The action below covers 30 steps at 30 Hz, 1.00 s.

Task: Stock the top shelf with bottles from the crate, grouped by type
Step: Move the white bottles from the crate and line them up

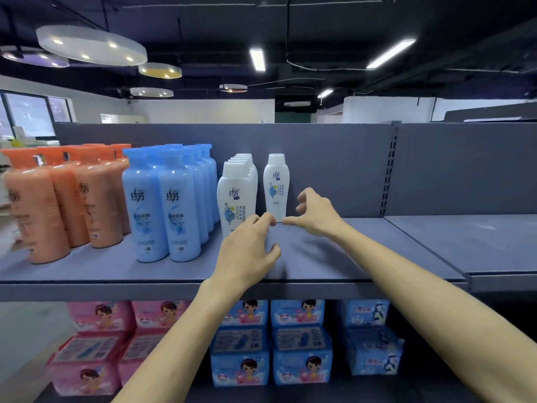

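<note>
On the grey top shelf (363, 257) stand three groups: orange bottles (43, 205) at the left, blue bottles (162, 205) in the middle, and a row of white bottles (235, 196) to their right. One white bottle (276, 187) stands alone at the back, just right of that row. My right hand (315, 212) hovers beside this lone bottle's base with fingers spread, holding nothing. My left hand (250, 251) rests over the shelf in front of the white row, fingers apart and empty. The crate is out of view.
Right of the lone white bottle the shelf board is bare up to a slotted upright (389, 175), with another bare shelf section (476, 242) beyond. Below are pink packs (96, 344) and blue packs (270, 341).
</note>
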Each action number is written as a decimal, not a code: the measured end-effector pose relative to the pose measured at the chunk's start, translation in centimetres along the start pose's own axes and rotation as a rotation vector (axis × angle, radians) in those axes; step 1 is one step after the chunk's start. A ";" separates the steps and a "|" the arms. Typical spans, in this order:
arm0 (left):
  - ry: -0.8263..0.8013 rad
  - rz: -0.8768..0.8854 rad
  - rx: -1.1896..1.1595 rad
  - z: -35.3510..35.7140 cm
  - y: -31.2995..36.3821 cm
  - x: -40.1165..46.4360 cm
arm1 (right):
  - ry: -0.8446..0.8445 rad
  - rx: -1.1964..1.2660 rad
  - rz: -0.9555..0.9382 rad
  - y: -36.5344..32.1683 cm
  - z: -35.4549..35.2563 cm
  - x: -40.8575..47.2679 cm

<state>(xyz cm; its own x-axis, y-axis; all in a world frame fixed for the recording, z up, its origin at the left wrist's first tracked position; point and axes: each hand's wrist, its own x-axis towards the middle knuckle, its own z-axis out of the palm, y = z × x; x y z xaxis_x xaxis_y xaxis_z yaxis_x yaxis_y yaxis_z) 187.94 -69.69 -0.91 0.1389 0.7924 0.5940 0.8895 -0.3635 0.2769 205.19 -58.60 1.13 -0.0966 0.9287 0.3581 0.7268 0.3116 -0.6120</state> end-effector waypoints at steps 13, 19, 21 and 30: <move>0.031 0.097 0.002 -1.0 -1.2 -10.5 | 0.013 -0.005 -0.169 -3.6 0.0 -17.9; -0.101 0.028 -0.054 3.4 -3.1 -17.1 | -0.143 -0.041 -0.076 0.5 6.0 -24.1; -0.186 -0.015 -0.057 5.6 -4.1 -20.0 | -0.212 -0.041 -0.007 2.7 8.5 -26.1; -0.724 -0.247 -0.002 16.5 -8.9 -34.9 | -0.590 -0.010 0.338 12.3 22.3 -35.0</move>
<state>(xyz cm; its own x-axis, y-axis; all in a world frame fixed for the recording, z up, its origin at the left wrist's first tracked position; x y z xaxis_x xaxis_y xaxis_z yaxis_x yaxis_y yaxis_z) 182.31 -86.04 -36.54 0.1873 0.9739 -0.1286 0.9310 -0.1342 0.3395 202.31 -82.78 -34.66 -0.2154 0.9299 -0.2980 0.7884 -0.0144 -0.6150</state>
